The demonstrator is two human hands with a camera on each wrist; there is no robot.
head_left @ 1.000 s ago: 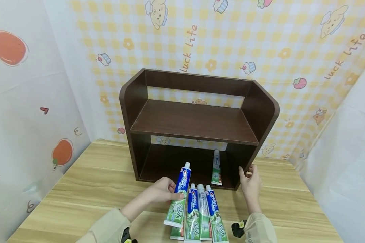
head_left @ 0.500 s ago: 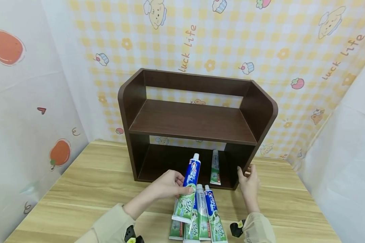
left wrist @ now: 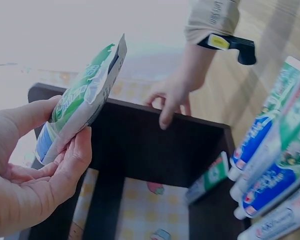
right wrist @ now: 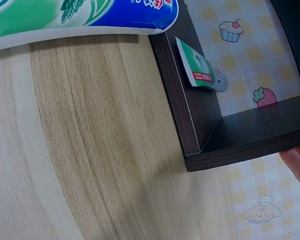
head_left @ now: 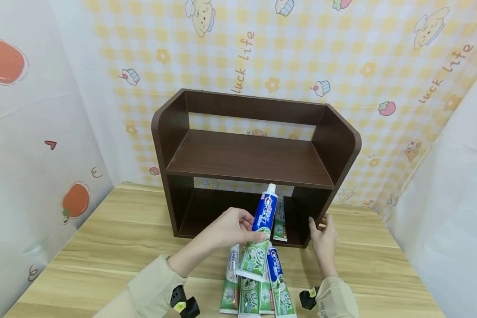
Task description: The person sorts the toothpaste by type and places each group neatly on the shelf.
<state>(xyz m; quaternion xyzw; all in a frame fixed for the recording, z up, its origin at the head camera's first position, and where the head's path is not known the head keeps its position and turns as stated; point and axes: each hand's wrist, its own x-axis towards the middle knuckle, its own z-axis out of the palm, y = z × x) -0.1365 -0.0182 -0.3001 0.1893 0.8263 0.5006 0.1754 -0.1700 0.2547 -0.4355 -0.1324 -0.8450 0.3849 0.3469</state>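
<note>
L hand (head_left: 234,226): pinches Crest tube (head_left: 265,215), ctr; overreach may knock shelved tube (head_left: 280,226).
R hand (head_left: 325,242): grips rack (head_left: 250,157), mid-rt frame; if slack, may skid.

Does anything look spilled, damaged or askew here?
Nothing stands out: no spill or damage is apparent. The toothpaste tubes on the table overlap unevenly; the left hand holds another tube, capped.

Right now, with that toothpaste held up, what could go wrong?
The raised toothpaste tube in the left hand might bump the middle shelf; its cap looks close to that edge. It could knock the tube lying inside. If it slips, it may land on the tubes below.
</note>
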